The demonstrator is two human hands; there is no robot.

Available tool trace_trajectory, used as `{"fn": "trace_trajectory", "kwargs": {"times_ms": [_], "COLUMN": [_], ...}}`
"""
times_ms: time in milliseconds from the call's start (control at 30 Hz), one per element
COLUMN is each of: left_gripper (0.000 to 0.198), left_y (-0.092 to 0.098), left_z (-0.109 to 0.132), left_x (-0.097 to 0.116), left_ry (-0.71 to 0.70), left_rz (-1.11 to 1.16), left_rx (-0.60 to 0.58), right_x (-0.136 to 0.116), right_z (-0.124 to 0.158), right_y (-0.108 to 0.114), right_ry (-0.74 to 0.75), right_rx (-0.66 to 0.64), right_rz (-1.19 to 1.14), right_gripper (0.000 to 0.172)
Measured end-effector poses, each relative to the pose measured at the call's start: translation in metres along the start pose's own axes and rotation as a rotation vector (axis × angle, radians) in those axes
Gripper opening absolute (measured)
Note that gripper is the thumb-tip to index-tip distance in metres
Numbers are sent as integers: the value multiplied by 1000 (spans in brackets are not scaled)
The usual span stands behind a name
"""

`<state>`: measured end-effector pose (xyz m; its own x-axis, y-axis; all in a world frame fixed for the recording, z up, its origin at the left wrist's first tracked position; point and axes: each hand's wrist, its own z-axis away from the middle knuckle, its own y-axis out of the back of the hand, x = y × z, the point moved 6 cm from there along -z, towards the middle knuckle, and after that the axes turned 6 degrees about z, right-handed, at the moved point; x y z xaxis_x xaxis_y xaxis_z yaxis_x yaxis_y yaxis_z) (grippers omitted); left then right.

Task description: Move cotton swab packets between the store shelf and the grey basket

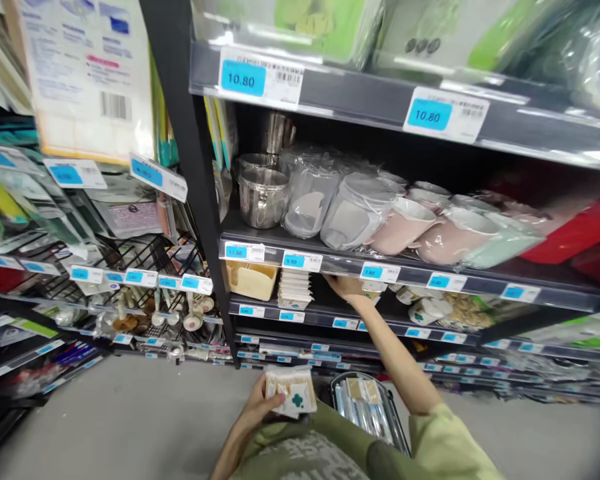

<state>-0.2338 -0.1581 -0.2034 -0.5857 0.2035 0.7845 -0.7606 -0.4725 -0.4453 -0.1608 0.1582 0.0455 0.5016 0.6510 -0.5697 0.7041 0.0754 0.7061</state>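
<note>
My left hand [269, 400] is closed around a clear-and-white pack of cotton swabs [293, 390] with a green cross, low in front of my body. Thumb on top, it seems to grip more than one pack. My right hand [345, 288] reaches into a lower shelf, under the edge of the shelf above. Its fingers are mostly hidden by that edge and shadow, so I cannot tell whether they hold anything. Just right of the wrist sits a small white pack [374, 288]. To the left of the hand stand stacked white trays [295, 290] and a cream bin [251, 280].
Above are metal cups [263, 197], clear plastic jugs [356, 210] and pink cups [404, 225] in plastic. A black basket [399, 417] with long wrapped packages stands on the floor [155, 413] before the shelves. Brushes and utensils [193, 317] hang at left.
</note>
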Motion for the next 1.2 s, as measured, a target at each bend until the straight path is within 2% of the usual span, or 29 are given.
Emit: {"fn": "trace_trajectory", "kwargs": {"times_ms": [67, 133, 267, 333, 400, 467, 567, 700, 767, 900, 1000, 1067, 1200], "left_gripper": [68, 70, 71, 67, 64, 63, 63, 64, 62, 63, 68, 67, 66], "left_y": [-10, -17, -24, -28, -32, -34, -36, -40, -40, -31, -19, -12, -1], "left_z": [-7, -11, -13, -16, -20, -25, -31, -28, -21, -6, -1, 0, 1], "left_x": [-2, -9, -21, -23, -25, -26, -26, -21, -19, -20, -24, -26, -31], "left_ry": [-18, 9, 12, -8, 5, 46, 101, 91, 83, 110, 123, 123, 103], "left_rz": [-28, -45, -82, -125, -189, -246, -268, -178, -121, -31, -4, 12, 107], "left_rx": [-58, -74, -66, -82, -97, -72, 29, 116, 135, 171, 215, 244, 283], "right_x": [8, 21, 38, 38, 38, 42, 56, 66, 61, 35, 16, 7, -1], "right_z": [48, 114, 258, 309, 334, 337, 321, 299, 292, 283, 275, 271, 267], "right_y": [2, -1, -41, -60, -71, -72, -57, -39, -36, -41, -50, -61, -80], "right_ry": [14, -41, -420, -601, -714, -747, -733, -746, -799, -915, -927, -921, -760], "right_rx": [20, -18, -315, -312, -235, -156, -67, -78, -75, -66, -99, -188, -376], "right_rz": [-47, -162, -452, -540, -591, -601, -589, -663, -850, -1450, -1693, -1657, -1293], "right_gripper": [19, 15, 34, 44, 46, 44, 43, 39, 36, 19, 13, 19, 40]}}
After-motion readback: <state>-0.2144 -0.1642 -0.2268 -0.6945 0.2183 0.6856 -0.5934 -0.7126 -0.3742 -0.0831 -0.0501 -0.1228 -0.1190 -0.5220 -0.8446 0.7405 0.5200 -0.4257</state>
